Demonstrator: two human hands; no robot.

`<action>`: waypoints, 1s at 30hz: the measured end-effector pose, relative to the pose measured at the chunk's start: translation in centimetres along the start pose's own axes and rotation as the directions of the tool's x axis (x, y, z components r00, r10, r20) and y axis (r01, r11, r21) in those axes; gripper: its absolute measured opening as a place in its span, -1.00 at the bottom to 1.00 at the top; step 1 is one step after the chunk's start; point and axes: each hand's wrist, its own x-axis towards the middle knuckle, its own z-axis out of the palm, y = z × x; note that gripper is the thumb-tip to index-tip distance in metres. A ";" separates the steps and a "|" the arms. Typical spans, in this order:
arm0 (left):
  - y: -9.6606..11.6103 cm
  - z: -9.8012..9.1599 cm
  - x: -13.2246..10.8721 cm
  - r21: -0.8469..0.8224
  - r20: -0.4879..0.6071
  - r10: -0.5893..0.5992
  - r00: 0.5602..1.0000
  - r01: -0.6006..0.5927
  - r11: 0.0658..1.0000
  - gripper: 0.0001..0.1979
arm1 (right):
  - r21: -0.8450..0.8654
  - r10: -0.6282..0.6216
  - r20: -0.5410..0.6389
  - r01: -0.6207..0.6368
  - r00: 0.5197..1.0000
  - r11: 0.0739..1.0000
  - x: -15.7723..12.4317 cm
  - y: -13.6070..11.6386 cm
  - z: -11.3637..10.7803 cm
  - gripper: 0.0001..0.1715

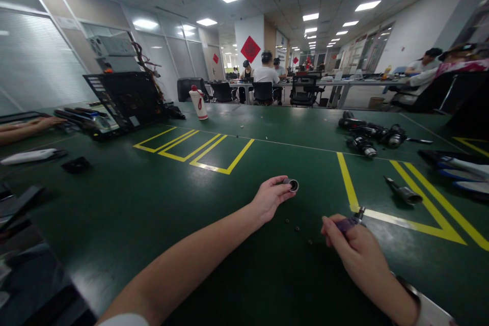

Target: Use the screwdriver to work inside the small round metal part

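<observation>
Over the green table, my left hand is closed around a short, hollow metal cylinder, its open end facing me. To the right, my right hand grips a tool with a translucent purple handle and a metal tip pointing away from me; it looks like a screwdriver. Several tiny dark parts, among them a small nut-like piece, lie on the table between my hands. Beyond my right hand rests a grey metal part with a flared end and a narrow shaft.
Yellow tape marks bays on the table. Dark power-tool-like assemblies lie at the far right. A white cup stands at the back, near a black equipment frame. Another person's arm reaches in from the left.
</observation>
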 end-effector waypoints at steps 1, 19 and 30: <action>0.0 0.1 0.0 -0.002 -0.005 -0.001 1.000 0.001 1.000 -0.71 | 0.022 0.033 -0.001 -0.033 0.999 0.999 0.0 0.1 0.1 -0.56; -0.2 0.7 -1.2 0.173 0.057 0.030 0.998 -0.039 0.984 -0.61 | 0.223 0.029 -0.046 -0.018 0.999 0.975 0.3 1.1 0.7 -0.66; -1.0 0.4 -1.2 0.228 0.098 0.048 0.994 -0.069 0.971 -0.63 | 0.098 -0.059 -0.094 0.068 0.994 0.993 0.3 1.7 1.2 -0.68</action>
